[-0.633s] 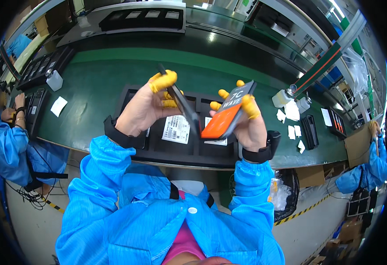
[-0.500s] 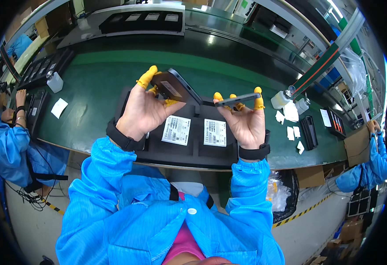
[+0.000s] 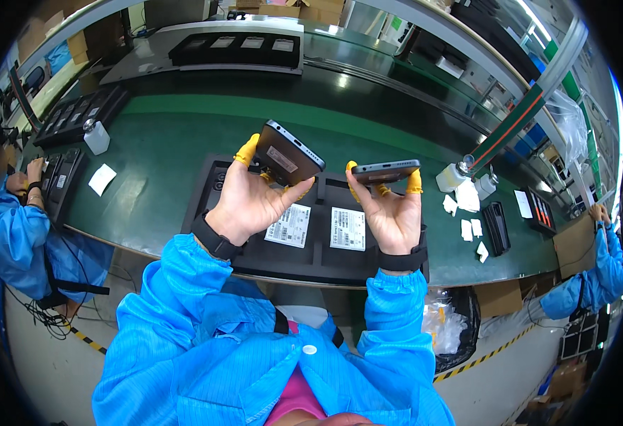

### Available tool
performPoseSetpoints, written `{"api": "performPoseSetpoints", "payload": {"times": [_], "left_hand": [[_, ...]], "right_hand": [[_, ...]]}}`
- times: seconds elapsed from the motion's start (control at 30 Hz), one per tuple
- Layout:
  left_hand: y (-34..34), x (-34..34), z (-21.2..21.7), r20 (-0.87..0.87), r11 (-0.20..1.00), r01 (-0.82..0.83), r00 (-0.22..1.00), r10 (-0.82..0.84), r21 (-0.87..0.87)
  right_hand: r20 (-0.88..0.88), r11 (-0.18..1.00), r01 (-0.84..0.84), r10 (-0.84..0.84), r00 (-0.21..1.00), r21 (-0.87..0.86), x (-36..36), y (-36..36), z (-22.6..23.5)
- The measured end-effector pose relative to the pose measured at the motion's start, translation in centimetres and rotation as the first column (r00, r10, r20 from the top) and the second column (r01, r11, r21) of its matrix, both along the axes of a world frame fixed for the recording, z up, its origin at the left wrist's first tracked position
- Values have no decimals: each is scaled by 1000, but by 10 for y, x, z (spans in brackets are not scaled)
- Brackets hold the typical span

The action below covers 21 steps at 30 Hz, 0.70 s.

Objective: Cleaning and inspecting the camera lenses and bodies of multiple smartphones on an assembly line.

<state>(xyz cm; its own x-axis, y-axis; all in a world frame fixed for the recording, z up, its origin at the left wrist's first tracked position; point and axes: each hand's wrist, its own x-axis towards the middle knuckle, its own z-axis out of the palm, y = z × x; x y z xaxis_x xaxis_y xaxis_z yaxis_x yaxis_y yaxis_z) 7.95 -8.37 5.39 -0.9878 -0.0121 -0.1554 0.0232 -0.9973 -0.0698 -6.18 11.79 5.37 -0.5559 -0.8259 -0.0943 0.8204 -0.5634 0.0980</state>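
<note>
1. The left hand [image 3: 249, 200], palm up with yellow finger cots, has its fingers curled round a dark slab-shaped phone [image 3: 288, 154], tilted with its back face up and one corner raised
2. The right hand [image 3: 391, 213], also palm up, pinches a second dark flat phone [image 3: 385, 171] edge-on between raised fingertips [image 3: 414, 182], level and well above the table
3. Both phones hang over a black moulded tray [image 3: 251, 252] with two white labelled cards [image 3: 346, 228] in its pockets
4. The tray lies on a green belt table [image 3: 155, 153]; white paper scraps [image 3: 468, 206] and a small white bottle [image 3: 96, 136] sit off to the sides
</note>
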Motion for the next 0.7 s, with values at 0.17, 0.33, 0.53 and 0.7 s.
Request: {"api": "performPoseSetpoints", "payload": {"times": [0.17,0.33,0.53,0.7], "left_hand": [[-2,5,-1,32,999,-28,999,29,-35],[-9,23,15,-58,194,-160,893,447,-968],[18,2,14,-263,-798,276,843,469,-536],[37,-16,6,5,-843,403,903,430,-356]], "right_hand": [[-461,955,249,-152,874,159,6,9,-1],[-976,413,885,106,189,216,7,13,18],[-527,234,945,787,-322,-229,16,-5,-1],[-243,146,989,960,-137,20,30,-8,2]]}}
